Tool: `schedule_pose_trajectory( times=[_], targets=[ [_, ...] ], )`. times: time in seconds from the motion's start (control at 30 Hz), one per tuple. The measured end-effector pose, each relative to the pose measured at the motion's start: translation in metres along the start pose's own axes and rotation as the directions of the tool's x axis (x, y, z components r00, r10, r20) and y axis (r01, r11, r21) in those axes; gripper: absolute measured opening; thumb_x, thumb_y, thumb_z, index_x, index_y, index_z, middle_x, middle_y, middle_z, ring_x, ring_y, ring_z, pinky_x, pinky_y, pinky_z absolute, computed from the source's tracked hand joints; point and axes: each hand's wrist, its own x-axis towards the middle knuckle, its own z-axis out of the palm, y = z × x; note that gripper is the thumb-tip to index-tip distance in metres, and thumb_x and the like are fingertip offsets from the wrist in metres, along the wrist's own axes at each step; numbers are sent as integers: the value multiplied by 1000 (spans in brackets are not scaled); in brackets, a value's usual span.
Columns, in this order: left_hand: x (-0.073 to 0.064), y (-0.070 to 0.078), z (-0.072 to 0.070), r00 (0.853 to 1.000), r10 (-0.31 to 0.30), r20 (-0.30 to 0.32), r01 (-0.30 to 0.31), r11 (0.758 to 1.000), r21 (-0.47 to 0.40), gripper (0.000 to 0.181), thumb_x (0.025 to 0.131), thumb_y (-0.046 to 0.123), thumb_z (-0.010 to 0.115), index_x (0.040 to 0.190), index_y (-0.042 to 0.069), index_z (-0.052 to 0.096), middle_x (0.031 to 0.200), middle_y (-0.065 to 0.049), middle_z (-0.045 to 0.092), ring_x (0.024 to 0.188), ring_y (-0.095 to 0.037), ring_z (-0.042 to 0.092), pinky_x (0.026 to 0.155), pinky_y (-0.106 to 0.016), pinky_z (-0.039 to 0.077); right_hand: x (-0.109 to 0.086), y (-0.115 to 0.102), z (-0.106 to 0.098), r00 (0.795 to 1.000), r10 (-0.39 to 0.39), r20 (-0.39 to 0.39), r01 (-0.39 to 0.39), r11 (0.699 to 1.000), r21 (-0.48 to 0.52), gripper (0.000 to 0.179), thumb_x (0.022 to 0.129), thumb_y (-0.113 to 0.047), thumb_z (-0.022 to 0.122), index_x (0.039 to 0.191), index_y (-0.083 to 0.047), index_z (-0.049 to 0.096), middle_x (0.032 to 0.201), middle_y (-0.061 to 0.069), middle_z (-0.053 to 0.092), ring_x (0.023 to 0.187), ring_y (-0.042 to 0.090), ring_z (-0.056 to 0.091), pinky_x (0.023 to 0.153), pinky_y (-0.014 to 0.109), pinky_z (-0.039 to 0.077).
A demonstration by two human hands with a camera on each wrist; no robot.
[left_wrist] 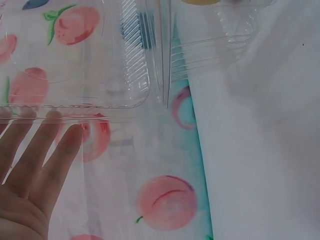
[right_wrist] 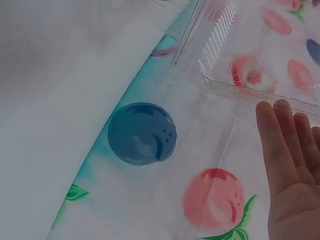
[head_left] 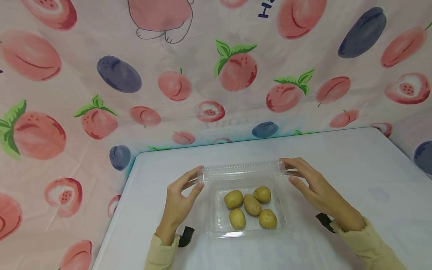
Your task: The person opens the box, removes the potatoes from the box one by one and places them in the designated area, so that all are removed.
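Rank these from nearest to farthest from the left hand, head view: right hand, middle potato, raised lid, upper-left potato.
1. Raised lid: left end closest.
2. Upper-left potato: group's back left.
3. Middle potato: group's centre.
4. Right hand: opposite side.

1. In head view: cuts off printed animal (head_left: 160,15) and lettering (head_left: 264,10) at the upper edge, both sleeves (head_left: 374,243) at the lower; partly hides black wrist pieces (head_left: 186,236);
2. In left wrist view: cuts off left hand (left_wrist: 27,197) at left and lower edges; reduces a potato (left_wrist: 200,1) to a sliver; leaves a dark speck (left_wrist: 303,45) too small to tell;
3. In right wrist view: cuts off right hand (right_wrist: 295,190) at right and lower edges, clear lid (right_wrist: 277,47) at upper and right.
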Motion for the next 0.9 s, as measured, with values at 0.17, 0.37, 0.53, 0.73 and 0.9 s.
schedule_pose_trajectory(
  times=[0.17, 0.37, 0.53, 0.73, 0.9],
  targets=[
    [1, -2, 1, 1000, -19, -10, 18, 1000, -11, 43, 91, 0, 68, 132, 10, 63, 127, -7, 68, 112, -22, 67, 89, -35, 58, 2, 4, 3, 1000, 18, -17, -18, 1000, 14, 52, 98, 1, 55, 146, -16, 45, 134, -1, 56, 124, -2, 49, 100, 6, 38],
    [1, -4, 3, 998, -58, -24, 57, 998, -26, 43, 89, -4, 68, 130, 6, 64, 124, -10, 69, 110, -27, 68, 89, -35, 59, 4, 9, 6, 999, 33, -37, -32, 999, 20, 45, 100, 0, 52, 142, -12, 47, 129, 1, 58, 114, 13, 61, 98, 6, 39],
    [3, 0, 5, 993, -115, -15, 114, 993, -20, 38, 90, -5, 66, 127, -2, 63, 125, -18, 67, 111, -34, 67, 92, -43, 57, 5, 13, 8, 998, 38, -57, -36, 998, 41, 43, 100, 0, 52, 141, -11, 48, 127, 1, 59, 108, 23, 64, 98, 5, 39],
    [5, 16, 3, 989, -145, 14, 146, 989, -39, 35, 90, -1, 69, 124, -6, 62, 125, -21, 66, 116, -37, 63, 95, -51, 54, 7, 19, 13, 998, 26, -57, -22, 997, 80, 37, 100, 0, 53, 136, -8, 50, 124, 5, 60, 118, 11, 56, 100, 6, 40],
    [5, 14, 4, 986, -162, 39, 164, 985, -53, 40, 89, 3, 72, 127, -5, 60, 128, -20, 64, 121, -35, 61, 97, -51, 53, 8, 22, 16, 998, 41, -46, -37, 996, 83, 31, 100, -2, 54, 130, -8, 52, 124, 6, 59, 121, 6, 53, 100, 5, 38]
  ],
)
